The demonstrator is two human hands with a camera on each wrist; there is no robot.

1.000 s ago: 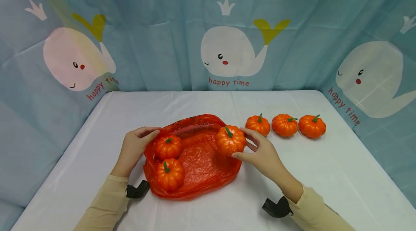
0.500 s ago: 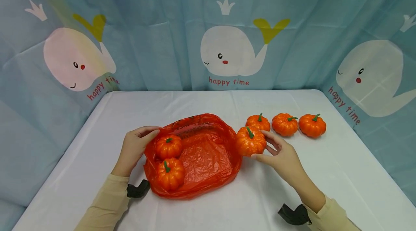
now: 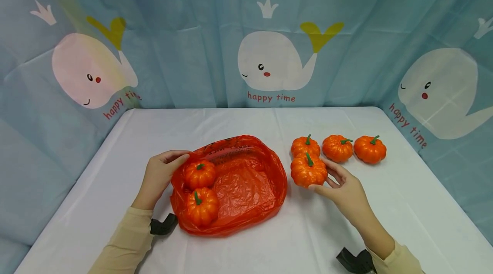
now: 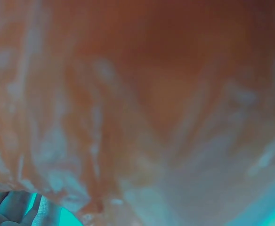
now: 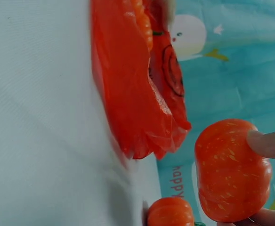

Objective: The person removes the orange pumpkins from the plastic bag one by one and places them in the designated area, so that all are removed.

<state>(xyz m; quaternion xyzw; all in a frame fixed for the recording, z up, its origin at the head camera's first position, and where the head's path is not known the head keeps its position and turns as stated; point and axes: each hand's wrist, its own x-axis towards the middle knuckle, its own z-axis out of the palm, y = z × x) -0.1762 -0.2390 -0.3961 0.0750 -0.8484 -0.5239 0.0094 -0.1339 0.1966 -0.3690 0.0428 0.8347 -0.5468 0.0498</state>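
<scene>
A red plastic bag (image 3: pixel 242 184) lies with its mouth spread wide in the middle of the table. Two small orange pumpkins with green stems, a rear pumpkin (image 3: pixel 200 174) and a front pumpkin (image 3: pixel 202 206), sit in its left side. My left hand (image 3: pixel 162 172) pinches the bag's left rim between thumb and fingers. Just right of the bag, my right hand (image 3: pixel 343 186) grips another pumpkin (image 3: pixel 309 171) by its right side. The right wrist view shows this held pumpkin (image 5: pixel 231 172) raised off the table. Blurred bag plastic (image 4: pixel 142 108) fills most of the left wrist view.
Three more pumpkins stand in a row at the back right: a left one (image 3: pixel 305 145), a middle one (image 3: pixel 337 148) and a right one (image 3: pixel 369 150). A white cloth covers the table (image 3: pixel 135 130). Behind it hangs a blue whale-print curtain (image 3: pixel 181 68).
My right hand has carried its pumpkin rightward, from over the bag's right side to the table area beside it, in front of the row. The left hand and bag stay nearly still.
</scene>
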